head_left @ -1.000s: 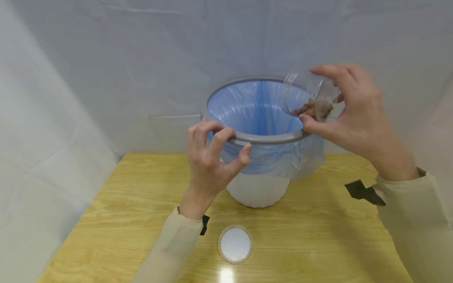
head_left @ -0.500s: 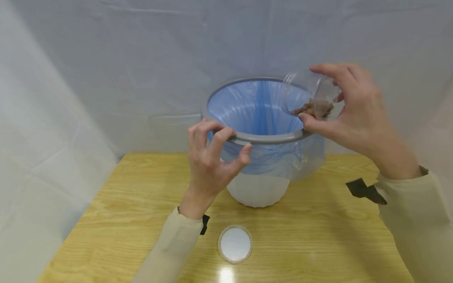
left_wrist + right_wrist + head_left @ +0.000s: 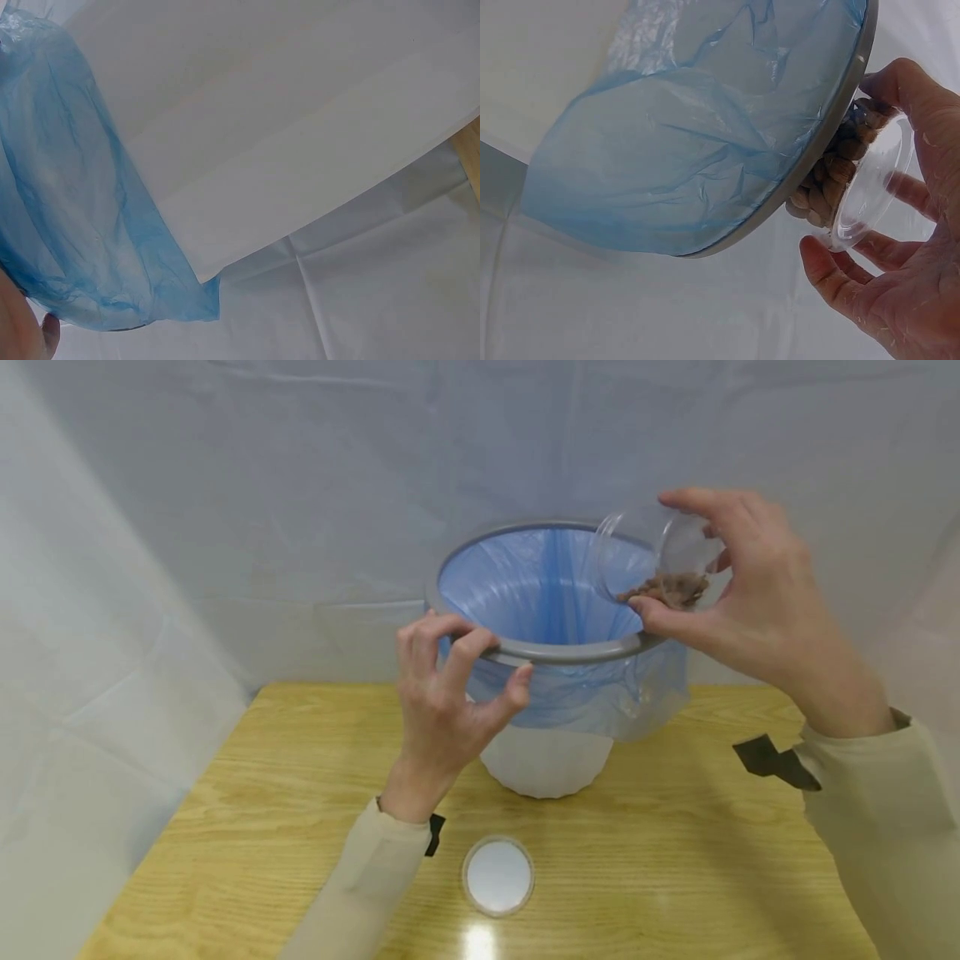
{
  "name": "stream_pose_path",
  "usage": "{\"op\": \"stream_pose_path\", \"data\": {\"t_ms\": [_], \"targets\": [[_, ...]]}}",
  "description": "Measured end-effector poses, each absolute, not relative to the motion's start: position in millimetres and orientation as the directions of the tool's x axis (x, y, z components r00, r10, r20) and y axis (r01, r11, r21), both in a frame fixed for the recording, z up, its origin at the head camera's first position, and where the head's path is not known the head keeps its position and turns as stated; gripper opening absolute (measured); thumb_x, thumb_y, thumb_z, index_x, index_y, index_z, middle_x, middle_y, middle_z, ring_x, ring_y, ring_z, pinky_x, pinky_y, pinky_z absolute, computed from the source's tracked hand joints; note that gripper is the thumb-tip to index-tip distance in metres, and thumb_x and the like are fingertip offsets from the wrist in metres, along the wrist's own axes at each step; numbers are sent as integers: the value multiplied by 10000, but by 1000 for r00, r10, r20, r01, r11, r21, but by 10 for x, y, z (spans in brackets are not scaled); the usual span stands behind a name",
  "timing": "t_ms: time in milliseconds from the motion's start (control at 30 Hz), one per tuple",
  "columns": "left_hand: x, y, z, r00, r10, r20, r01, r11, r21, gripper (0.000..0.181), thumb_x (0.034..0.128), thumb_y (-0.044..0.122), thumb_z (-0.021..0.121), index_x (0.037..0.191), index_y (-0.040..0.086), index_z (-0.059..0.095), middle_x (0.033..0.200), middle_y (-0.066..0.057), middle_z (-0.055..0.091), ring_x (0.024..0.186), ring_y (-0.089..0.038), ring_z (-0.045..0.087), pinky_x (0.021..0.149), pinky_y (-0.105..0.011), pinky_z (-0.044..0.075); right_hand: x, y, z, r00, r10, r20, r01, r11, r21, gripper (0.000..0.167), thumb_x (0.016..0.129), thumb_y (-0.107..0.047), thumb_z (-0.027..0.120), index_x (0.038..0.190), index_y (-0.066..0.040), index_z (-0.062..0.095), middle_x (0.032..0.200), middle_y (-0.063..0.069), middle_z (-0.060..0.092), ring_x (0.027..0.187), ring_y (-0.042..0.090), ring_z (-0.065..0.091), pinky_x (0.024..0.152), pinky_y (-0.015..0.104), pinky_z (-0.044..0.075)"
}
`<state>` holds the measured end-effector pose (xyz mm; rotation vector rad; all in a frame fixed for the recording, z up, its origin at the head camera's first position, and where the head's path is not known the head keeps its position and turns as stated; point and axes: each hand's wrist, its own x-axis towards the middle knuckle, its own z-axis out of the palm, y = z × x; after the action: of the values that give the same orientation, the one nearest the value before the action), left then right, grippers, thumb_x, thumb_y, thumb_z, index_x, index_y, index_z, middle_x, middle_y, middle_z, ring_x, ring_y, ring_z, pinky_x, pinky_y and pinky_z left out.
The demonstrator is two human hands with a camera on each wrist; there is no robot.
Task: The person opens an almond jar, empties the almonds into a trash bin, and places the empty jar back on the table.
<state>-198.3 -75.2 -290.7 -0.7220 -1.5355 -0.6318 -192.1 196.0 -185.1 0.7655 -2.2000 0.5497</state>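
A trash can (image 3: 546, 764) with a grey rim and a blue liner bag (image 3: 517, 581) stands upright on the table. My left hand (image 3: 446, 702) grips its near-left rim, fingers curled over the edge and thumb outside. At the right of the rim, my right hand (image 3: 765, 593) holds a clear plastic jar (image 3: 633, 547) between thumb and fingers. The jar lies tipped on its side, mouth pointing left over the opening. Brown nut-like pieces (image 3: 832, 176) are heaped along its lower wall. In the left wrist view the liner bag (image 3: 90, 225) hangs outside the can.
A round white disc with a clear rim (image 3: 498, 877), perhaps a lid, lies on the wooden table (image 3: 300, 827) near its front. White sheeting (image 3: 300, 485) hangs behind the table and along its left side.
The jar has tipped slightly further and risen a little with my right hand, and the brown pieces have shifted inside it. My left hand stays on the rim.
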Motion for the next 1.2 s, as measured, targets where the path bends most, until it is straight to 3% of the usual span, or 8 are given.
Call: {"op": "stream_pose_path", "data": {"t_ms": [1200], "targets": [[-1996,-751,-2900,-41,79,996,757,653,-21,352,937,387,686,997,51,603,994,-176,540,915,-374,477,846,-510,437,-1945,1953,-1862,-524,-340,781,-692,704,-157,852,674,-149,904,1446,-85,550,1371,180,612,1032,325,554,784,106,371]]}}
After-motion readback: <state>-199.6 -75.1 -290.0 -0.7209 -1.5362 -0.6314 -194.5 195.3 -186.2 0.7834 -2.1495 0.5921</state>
